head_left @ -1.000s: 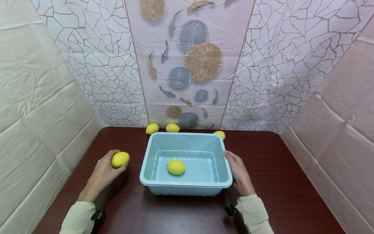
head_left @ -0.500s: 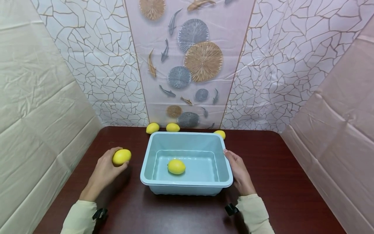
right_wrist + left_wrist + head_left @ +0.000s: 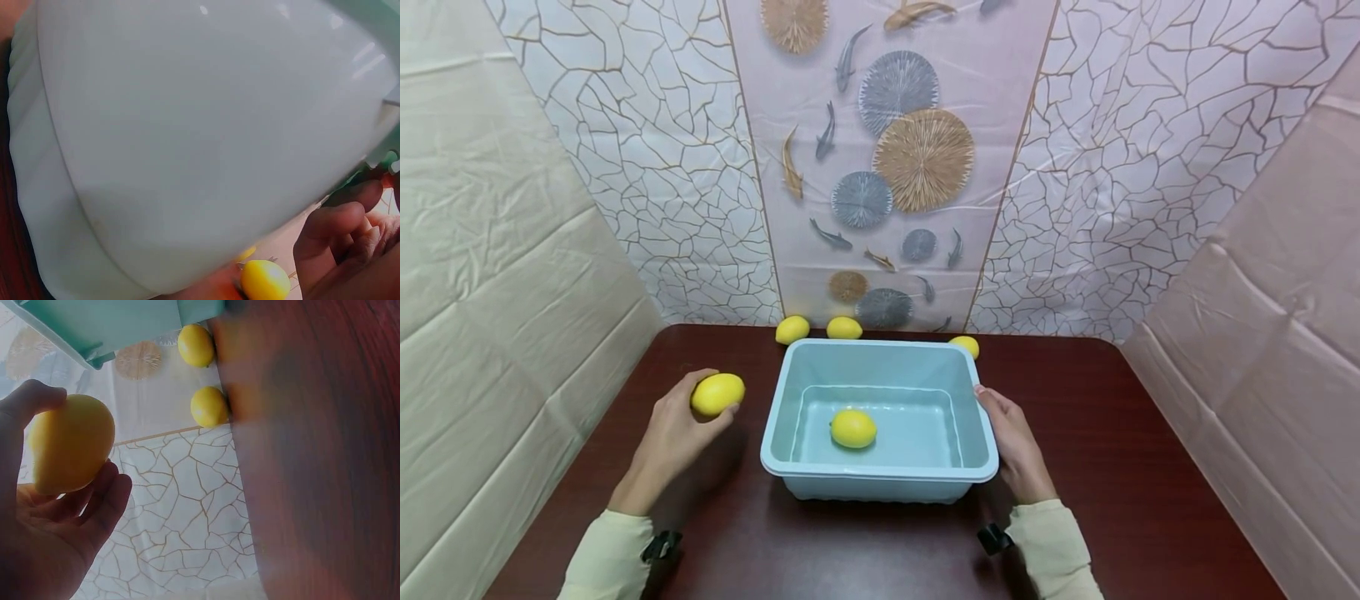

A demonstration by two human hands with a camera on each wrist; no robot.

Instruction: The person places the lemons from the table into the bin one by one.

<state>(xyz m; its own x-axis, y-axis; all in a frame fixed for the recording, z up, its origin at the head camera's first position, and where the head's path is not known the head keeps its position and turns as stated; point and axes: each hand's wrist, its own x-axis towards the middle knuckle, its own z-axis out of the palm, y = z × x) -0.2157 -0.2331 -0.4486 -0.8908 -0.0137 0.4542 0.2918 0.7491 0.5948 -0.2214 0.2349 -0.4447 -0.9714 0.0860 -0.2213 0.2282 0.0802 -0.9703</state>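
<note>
My left hand holds a yellow lemon between thumb and fingers, to the left of a light blue plastic basin. In the left wrist view that lemon sits against the fingertips, above the tabletop. Another lemon lies inside the basin on its floor. My right hand grips the basin's right rim, thumb on top. In the right wrist view its curled fingers show under the rim, beside the basin's outer wall.
Behind the basin, two lemons, one farther left and one beside it, lie at the back edge of the dark red table. Another lemon is partly hidden behind the basin's back right corner. Patterned cloth hangs behind.
My left hand has lifted its lemon and shifted it slightly right and away from me, nearer the basin. My right hand and the basin stay in place.
</note>
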